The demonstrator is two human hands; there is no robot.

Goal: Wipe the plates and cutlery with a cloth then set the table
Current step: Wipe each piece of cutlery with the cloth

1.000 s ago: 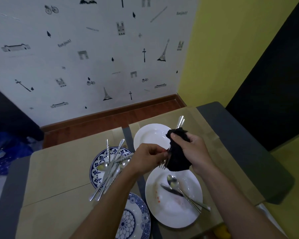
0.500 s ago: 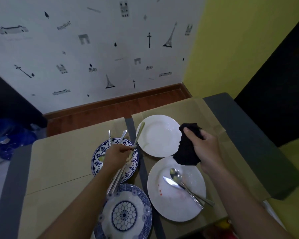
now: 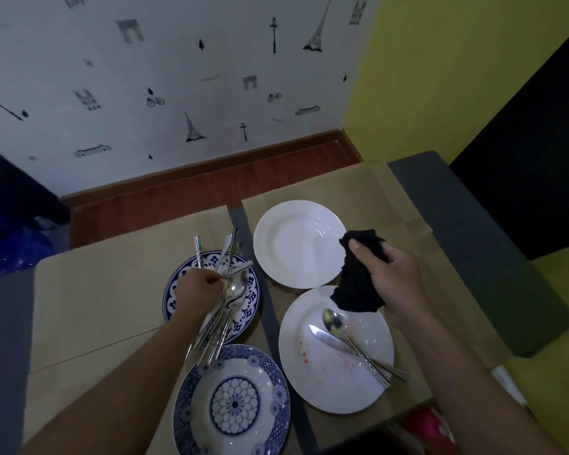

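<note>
My left hand (image 3: 197, 290) hovers over the far blue patterned plate (image 3: 248, 311) and pinches a fork among the pile of cutlery (image 3: 219, 328) lying across that plate. A crumpled black cloth (image 3: 357, 284) is gripped in my right hand (image 3: 396, 284), held in the air over the rims of the two white plates. The far white plate (image 3: 293, 244) holds nothing. The near white plate (image 3: 329, 376) has red smears and carries a spoon (image 3: 334, 320) and a knife (image 3: 322, 336). A second blue patterned plate (image 3: 234, 403) sits nearest me.
The table (image 3: 96, 300) is covered with brown paper, with grey tape strips between the sheets and a grey border at its right edge. Wooden floor and a patterned white wall lie beyond the far edge. Something blue lies on the floor at the left.
My left hand has carried the fork away from the cloth, left and down onto the cutlery pile. My right hand with the cloth has stayed by the white plates.
</note>
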